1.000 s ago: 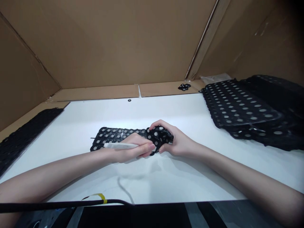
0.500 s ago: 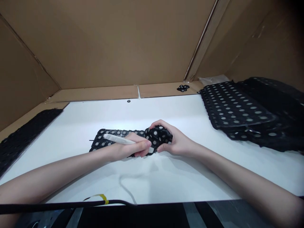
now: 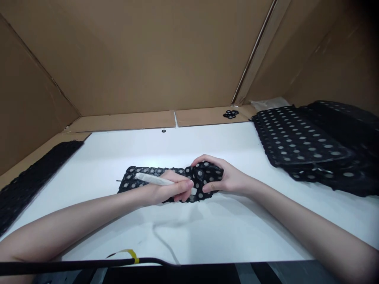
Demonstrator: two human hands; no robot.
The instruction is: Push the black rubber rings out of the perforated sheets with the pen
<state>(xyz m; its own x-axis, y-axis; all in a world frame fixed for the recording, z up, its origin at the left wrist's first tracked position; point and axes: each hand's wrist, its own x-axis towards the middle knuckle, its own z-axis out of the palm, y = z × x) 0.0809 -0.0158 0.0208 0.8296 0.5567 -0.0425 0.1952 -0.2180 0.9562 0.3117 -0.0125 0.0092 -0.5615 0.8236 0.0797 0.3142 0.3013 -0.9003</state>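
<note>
A black rubber strip [image 3: 148, 176] studded with round grey-centred rings lies on the white table [image 3: 207, 146]. My left hand [image 3: 164, 190] is closed around a slim white pen-like tool [image 3: 151, 179], whose tip rests at the strip's right part. My right hand [image 3: 226, 177] grips the strip's right end [image 3: 207, 175], which is curled up under its fingers.
A stack of black perforated sheets [image 3: 299, 136] lies at the right, another black sheet [image 3: 32, 173] at the left edge. Loose black rings [image 3: 230, 114] and a single ring [image 3: 164, 130] lie near the cardboard back wall. A black cable [image 3: 89, 262] with yellow tape runs along the front.
The view has shifted slightly, so everything sits a little lower in the picture. The white tool has tilted, its back end raised. Both hands stay on the strip.
</note>
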